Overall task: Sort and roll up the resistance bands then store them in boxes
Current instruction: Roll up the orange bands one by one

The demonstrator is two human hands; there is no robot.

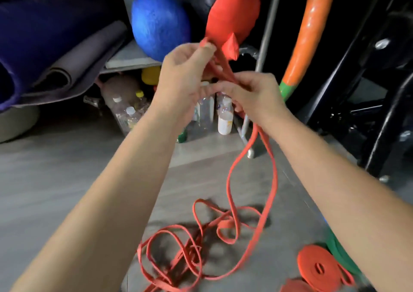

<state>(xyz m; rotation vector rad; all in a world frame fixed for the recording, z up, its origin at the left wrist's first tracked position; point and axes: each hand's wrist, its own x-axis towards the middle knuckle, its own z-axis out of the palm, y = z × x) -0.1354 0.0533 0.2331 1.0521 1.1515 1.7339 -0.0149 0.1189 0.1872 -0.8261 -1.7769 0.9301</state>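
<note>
Both hands, left hand (183,68) and right hand (252,92), pinching red band (223,72) end, tangle (196,242) on floor below; rolling starts, next needs tight first turn.

dim room, lit from near the camera; soft blur, edges bowed, corners dark.

Dim storage corner, as I see it.
Grey plank floor (67,168); shelf (129,59) holding a blue ball (158,25) and rolled mats (67,68); plastic bottles (224,117) beneath.
</note>
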